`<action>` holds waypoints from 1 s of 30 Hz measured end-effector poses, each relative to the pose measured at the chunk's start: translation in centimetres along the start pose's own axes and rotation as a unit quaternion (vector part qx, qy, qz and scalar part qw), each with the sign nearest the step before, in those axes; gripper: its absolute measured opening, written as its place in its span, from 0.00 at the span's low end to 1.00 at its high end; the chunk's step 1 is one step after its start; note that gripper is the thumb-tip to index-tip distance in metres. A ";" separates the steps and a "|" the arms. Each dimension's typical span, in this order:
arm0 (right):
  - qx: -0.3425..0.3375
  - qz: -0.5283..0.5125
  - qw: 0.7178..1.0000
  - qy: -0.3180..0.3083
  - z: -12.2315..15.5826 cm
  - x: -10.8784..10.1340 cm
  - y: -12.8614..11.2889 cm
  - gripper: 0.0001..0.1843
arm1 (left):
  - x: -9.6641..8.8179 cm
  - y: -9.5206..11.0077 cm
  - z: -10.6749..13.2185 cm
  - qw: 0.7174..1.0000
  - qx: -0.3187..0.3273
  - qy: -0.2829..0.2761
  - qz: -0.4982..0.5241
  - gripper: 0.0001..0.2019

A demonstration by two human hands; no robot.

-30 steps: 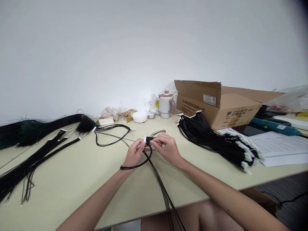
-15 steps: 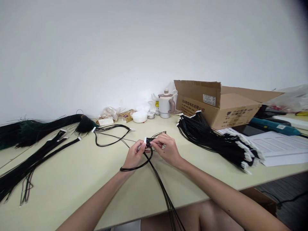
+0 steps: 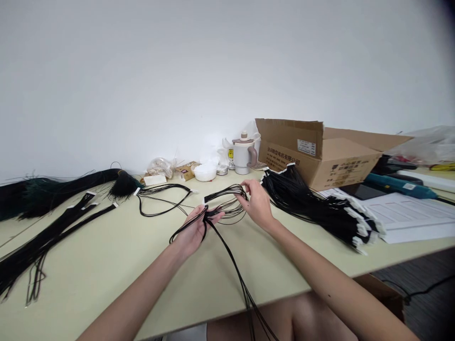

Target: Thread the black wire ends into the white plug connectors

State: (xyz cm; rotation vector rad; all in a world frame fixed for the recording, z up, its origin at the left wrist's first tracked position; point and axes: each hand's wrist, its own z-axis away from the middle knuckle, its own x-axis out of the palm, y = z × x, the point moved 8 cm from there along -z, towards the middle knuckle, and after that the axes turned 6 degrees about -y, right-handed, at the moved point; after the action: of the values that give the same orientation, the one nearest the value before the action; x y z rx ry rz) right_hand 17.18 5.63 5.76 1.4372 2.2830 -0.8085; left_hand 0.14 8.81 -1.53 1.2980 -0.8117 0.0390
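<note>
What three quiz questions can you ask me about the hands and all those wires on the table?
1. True or false: the left hand and the right hand both hold the black wires.
2. Pick one: what stands just behind the pile of wire harnesses?
A. a cardboard box
B. a red bucket
C. a laptop
3. Fill the gap: the connectors at the near end of that pile are ___ in colour.

Key: 1 true; 2 A; 3 white.
</note>
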 end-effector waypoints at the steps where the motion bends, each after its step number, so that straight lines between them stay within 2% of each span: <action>1: -0.004 0.008 1.000 0.001 -0.1 -0.1 0.3 0.11 | 0.1 -0.1 0.1 1.000 -0.009 -0.002 -0.001 0.07; 5: -0.034 0.045 0.998 0.022 -0.3 -0.8 0.8 0.09 | 1.0 -0.8 0.3 0.998 -0.046 -0.033 -0.029 0.08; 10: -0.079 0.074 0.992 0.061 -0.2 -2.0 0.4 0.08 | 1.3 -1.1 0.4 0.994 -0.068 -0.071 -0.043 0.10; 14: -0.104 0.077 0.988 0.086 -0.1 -2.4 0.1 0.08 | 1.3 -1.2 0.5 0.993 -0.087 -0.072 -0.034 0.11; 17: -0.114 0.105 0.983 0.095 0.0 -2.5 -0.3 0.08 | 1.3 -1.1 0.5 0.995 -0.086 -0.052 -0.021 0.10; 20: -0.147 0.150 0.968 0.137 0.6 -3.2 -1.9 0.10 | 1.4 -0.9 0.5 0.996 -0.080 -0.032 -0.001 0.07; 23: -0.268 0.156 0.929 0.202 2.2 -3.9 -5.5 0.14 | 1.8 -0.7 0.6 0.996 -0.080 -0.034 0.024 0.04; 24: -0.325 0.143 0.914 0.194 2.8 -3.7 -6.8 0.15 | 1.9 -0.6 0.6 0.996 -0.076 -0.031 0.035 0.04; 26: -0.410 0.114 0.896 0.127 3.8 -2.4 -8.9 0.13 | 1.7 -0.3 0.7 0.997 -0.064 -0.012 0.051 0.03; 28: -0.426 0.087 0.899 0.052 4.1 -1.0 -9.8 0.09 | 1.6 0.1 0.8 0.997 -0.051 0.005 0.054 0.03; 30: -0.415 0.057 0.908 0.013 4.2 0.0 -9.9 0.09 | 1.6 0.3 0.8 0.998 -0.046 0.007 0.047 0.04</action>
State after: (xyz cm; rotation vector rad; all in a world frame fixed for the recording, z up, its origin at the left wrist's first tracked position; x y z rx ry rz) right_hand 8.17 -0.23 5.28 1.1305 2.1048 0.2327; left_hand 0.80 7.54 -0.36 1.1717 -0.8541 0.0849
